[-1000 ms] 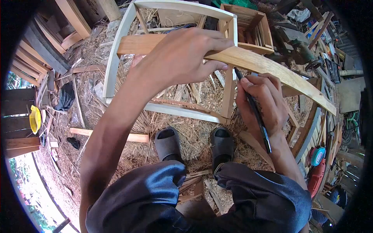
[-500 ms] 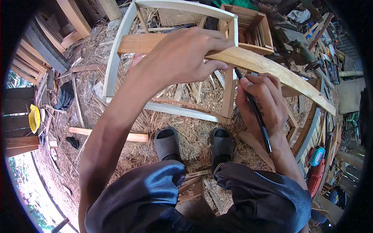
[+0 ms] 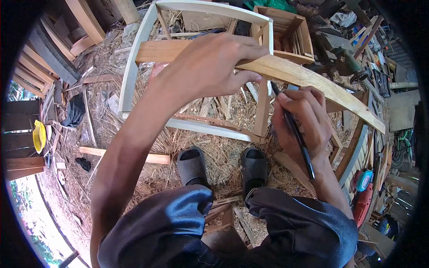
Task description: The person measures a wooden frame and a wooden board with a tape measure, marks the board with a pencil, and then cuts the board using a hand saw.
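Observation:
A long curved wooden board (image 3: 313, 81) runs from the centre to the right, over a pale wooden frame (image 3: 205, 127). My left hand (image 3: 219, 62) grips this board, its thumb below the near edge and the other fingers over the top. In my right hand (image 3: 306, 120) is a black pen (image 3: 297, 138), pinched between thumb and fingers. The pen's tip points up and left, close to the board's lower edge near my left thumb. Whether the tip touches the wood I cannot tell.
Behind the frame stands a wooden crate (image 3: 290, 33). Sandals (image 3: 192, 165) are on my feet, on ground covered in shavings. A red tool (image 3: 363, 203) and a teal tape measure (image 3: 364, 181) lie at the right. A yellow object (image 3: 39, 136) is at the far left.
My right hand and the pen have shifted very slightly down and right. My left hand still grips the board, almost unmoved.

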Available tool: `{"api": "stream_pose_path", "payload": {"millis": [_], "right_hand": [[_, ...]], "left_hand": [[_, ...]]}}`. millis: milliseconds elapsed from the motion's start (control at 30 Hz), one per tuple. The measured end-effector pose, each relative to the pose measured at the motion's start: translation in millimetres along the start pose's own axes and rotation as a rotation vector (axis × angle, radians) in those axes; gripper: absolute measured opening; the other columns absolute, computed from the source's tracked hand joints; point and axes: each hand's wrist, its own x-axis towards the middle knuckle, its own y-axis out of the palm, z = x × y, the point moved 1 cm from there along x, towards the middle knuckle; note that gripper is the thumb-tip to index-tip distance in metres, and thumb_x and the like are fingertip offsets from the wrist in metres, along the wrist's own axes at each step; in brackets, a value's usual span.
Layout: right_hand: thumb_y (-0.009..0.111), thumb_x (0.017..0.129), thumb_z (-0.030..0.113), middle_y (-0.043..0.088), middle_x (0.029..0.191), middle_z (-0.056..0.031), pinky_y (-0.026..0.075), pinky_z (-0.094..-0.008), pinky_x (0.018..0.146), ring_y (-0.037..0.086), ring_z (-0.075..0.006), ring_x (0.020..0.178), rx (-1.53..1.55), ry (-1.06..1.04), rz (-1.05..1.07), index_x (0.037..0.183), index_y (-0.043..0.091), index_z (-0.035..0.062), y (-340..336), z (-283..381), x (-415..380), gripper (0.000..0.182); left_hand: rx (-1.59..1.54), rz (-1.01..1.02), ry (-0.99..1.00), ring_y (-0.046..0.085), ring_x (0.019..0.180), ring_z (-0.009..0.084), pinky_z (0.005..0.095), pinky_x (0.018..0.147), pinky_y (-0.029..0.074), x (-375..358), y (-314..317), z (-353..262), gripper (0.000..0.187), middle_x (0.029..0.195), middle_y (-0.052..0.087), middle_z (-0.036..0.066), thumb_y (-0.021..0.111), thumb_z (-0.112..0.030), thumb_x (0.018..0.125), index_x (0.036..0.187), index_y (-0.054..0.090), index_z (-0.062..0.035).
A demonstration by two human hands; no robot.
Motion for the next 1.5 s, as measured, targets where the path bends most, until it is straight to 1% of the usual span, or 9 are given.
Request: {"api": "stream_pose_path", "payload": {"millis": [67, 133, 200, 233, 300, 433, 1200, 1300, 1500], "right_hand": [[0.070, 0.068, -0.006, 0.063, 0.079, -0.0107, 0.048, -0.0343, 0.068, 0.062, -0.0250, 0.068, 0.065, 0.103, -0.085, 0.081, 0.058, 0.0020, -6.4, -0.4, -4.7, 0.019], [0.066, 0.077, 0.000, 0.066, 0.079, -0.0082, 0.050, -0.0256, 0.069, 0.063, -0.0155, 0.074, 0.389, 0.497, -0.220, 0.083, 0.060, 0.0003, -14.9, -4.5, -1.3, 0.009], [0.065, 0.081, 0.003, 0.067, 0.084, -0.0071, 0.050, -0.0249, 0.069, 0.061, -0.0097, 0.077, 0.504, 0.697, -0.093, 0.088, 0.062, -0.0006, -30.7, -10.3, 28.5, 0.008], [0.065, 0.081, 0.003, 0.067, 0.084, -0.0071, 0.050, -0.0249, 0.069, 0.061, -0.0097, 0.077, 0.503, 0.700, -0.096, 0.088, 0.062, -0.0006, -33.6, -17.8, 34.2, 0.008], [0.066, 0.083, 0.005, 0.067, 0.086, -0.0067, 0.049, -0.0228, 0.069, 0.061, -0.0079, 0.079, 0.628, 0.683, 0.247, 0.090, 0.063, -0.0006, -35.0, -35.0, 46.0, 0.010], [0.066, 0.081, 0.006, 0.063, 0.077, -0.0006, 0.041, -0.0186, 0.059, 0.051, -0.0020, 0.069, 0.745, 0.530, 0.316, 0.080, 0.059, 0.0002, -13.0, -46.0, 45.1, 0.010], [0.066, 0.080, 0.008, 0.063, 0.078, -0.0001, 0.044, -0.0205, 0.061, 0.053, -0.0027, 0.071, 0.738, 0.638, 0.280, 0.078, 0.058, 0.0011, -11.5, -52.0, 42.9, 0.010], [0.063, 0.082, 0.009, 0.065, 0.085, -0.0060, 0.050, -0.0241, 0.065, 0.058, -0.0077, 0.075, 0.844, 0.779, 0.186, 0.080, 0.058, 0.0003, -13.7, -52.4, 44.3, 0.010], [0.064, 0.082, 0.009, 0.062, 0.079, -0.0031, 0.046, -0.0223, 0.067, 0.055, -0.0065, 0.073, 1.022, 0.959, 0.162, 0.082, 0.059, 0.0013, -17.1, -60.2, 52.2, 0.009]], "left_hand": [[-0.005, 0.001, 0.012, 0.062, 0.098, 0.0337, 0.0400, 0.083, 0.049, 0.5, -1.0, -0.6, 0.046, 0.112, 0.064, 0.013, 0.071, -0.028, 0.077, 0.118, 0.063, -0.0078], [-0.010, 0.002, 0.025, 0.062, 0.098, 0.0336, 0.0400, 0.083, 0.049, 0.9, -0.9, -0.9, 0.046, 0.111, 0.065, 0.012, 0.072, -0.028, 0.076, 0.118, 0.063, -0.0077], [0.001, -0.009, 0.031, 0.062, 0.097, 0.0333, 0.0396, 0.082, 0.050, 1.3, -1.3, -0.8, 0.046, 0.111, 0.065, 0.013, 0.073, -0.024, 0.075, 0.117, 0.063, -0.0073], [0.000, -0.006, 0.034, 0.062, 0.097, 0.0333, 0.0396, 0.082, 0.050, 1.4, -2.7, -2.8, 0.046, 0.111, 0.065, 0.013, 0.073, -0.024, 0.075, 0.117, 0.063, -0.0073], [-0.072, 0.075, -0.062, 0.062, 0.098, 0.0335, 0.0396, 0.083, 0.050, 3.9, -8.3, -7.3, 0.047, 0.110, 0.065, 0.014, 0.074, -0.020, 0.073, 0.116, 0.063, -0.0064], [-0.046, 0.040, -0.013, 0.062, 0.099, 0.0347, 0.0403, 0.085, 0.048, 4.9, -6.1, -3.9, 0.050, 0.108, 0.065, 0.017, 0.075, -0.018, 0.071, 0.117, 0.062, -0.0042], [-0.086, 0.046, -0.037, 0.063, 0.096, 0.0335, 0.0418, 0.083, 0.048, 6.3, -8.8, -6.5, 0.047, 0.105, 0.066, 0.016, 0.074, -0.025, 0.074, 0.115, 0.063, -0.0046], [-0.101, 0.021, -0.062, 0.063, 0.093, 0.0335, 0.0421, 0.082, 0.048, 7.6, -8.4, -5.2, 0.046, 0.100, 0.066, 0.016, 0.072, -0.030, 0.076, 0.114, 0.063, -0.0055], [-0.159, 0.071, -0.121, 0.062, 0.091, 0.0375, 0.0443, 0.081, 0.048, 14.1, -19.6, -11.1, 0.043, 0.099, 0.066, 0.017, 0.070, -0.027, 0.077, 0.112, 0.062, -0.0022]]}}
